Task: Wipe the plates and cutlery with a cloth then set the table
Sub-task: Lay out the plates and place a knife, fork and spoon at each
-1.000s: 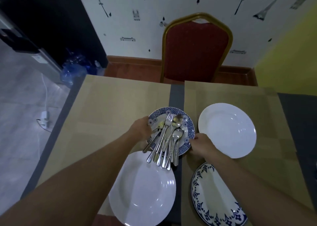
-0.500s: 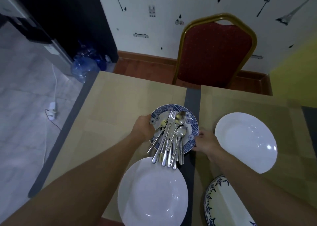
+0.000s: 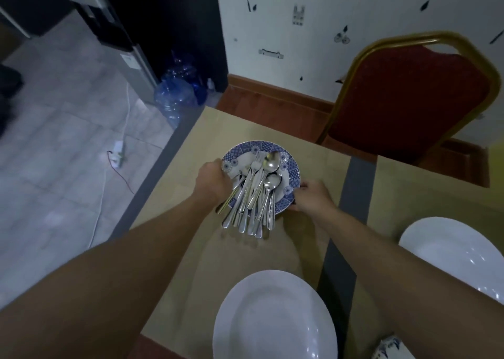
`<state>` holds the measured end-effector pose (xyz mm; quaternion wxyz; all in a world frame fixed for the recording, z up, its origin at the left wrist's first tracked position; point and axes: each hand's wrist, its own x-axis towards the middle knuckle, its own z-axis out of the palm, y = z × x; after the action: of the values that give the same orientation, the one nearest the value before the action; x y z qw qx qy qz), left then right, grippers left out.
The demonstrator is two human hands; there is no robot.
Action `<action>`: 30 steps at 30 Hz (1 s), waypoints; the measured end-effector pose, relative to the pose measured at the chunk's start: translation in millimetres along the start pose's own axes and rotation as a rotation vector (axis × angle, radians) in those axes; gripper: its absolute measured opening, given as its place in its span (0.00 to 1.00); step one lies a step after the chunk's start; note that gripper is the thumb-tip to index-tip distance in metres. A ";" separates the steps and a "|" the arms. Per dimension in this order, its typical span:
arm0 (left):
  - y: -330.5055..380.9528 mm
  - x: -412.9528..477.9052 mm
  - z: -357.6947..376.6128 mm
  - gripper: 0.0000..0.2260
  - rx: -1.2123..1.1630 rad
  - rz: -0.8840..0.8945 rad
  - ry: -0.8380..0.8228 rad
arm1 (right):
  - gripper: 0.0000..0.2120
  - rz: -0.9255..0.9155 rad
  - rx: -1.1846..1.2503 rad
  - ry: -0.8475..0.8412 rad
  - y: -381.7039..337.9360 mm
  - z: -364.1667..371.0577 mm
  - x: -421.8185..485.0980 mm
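**Both hands hold the blue plate of cutlery**

Gripping from either side, the two hands hold one plate between them. The left hand [image 3: 211,180] curls over the left rim of the blue plate [image 3: 294,167], thumb on top, its knuckles hiding the fingers beneath. The cutlery [image 3: 253,195], a bundle of forks and spoons, lies heaped across the blue plate with the bowls and tines toward the far rim and the handles sticking out past the near rim. The right hand [image 3: 313,196] pinches the near right rim of the blue plate, fingers tucked under the edge.

The blue plate is over the left tan mat [image 3: 188,146] of the table. Whether it rests on the mat or is held just above it, I cannot tell.

Far left of the blue plate, on the floor, lies a white power strip [image 3: 119,154], with blue water bottles [image 3: 174,94] beyond it. Nearer the person than the blue plate sits a white plate [image 3: 272,317]. Beyond and right of the blue plate stands a red chair [image 3: 409,99]. Right of the blue plate, well apart, lies a second white plate [image 3: 458,255].
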<state>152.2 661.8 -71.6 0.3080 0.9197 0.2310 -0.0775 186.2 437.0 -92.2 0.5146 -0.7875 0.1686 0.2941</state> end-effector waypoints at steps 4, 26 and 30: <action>-13.2 19.0 -16.3 0.09 0.005 -0.020 0.071 | 0.10 -0.059 -0.043 0.013 -22.2 23.5 22.1; -51.1 48.8 -37.7 0.11 -0.039 -0.062 -0.006 | 0.17 -0.257 -0.239 0.009 -44.7 73.6 37.3; -48.8 37.1 -38.7 0.09 -0.010 0.054 0.122 | 0.20 -0.247 -0.197 -0.005 -44.0 63.2 24.5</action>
<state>161.8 733.4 -77.1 0.2999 0.9270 0.2248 -0.0116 211.8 513.6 -95.4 0.4676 -0.8482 0.0395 0.2456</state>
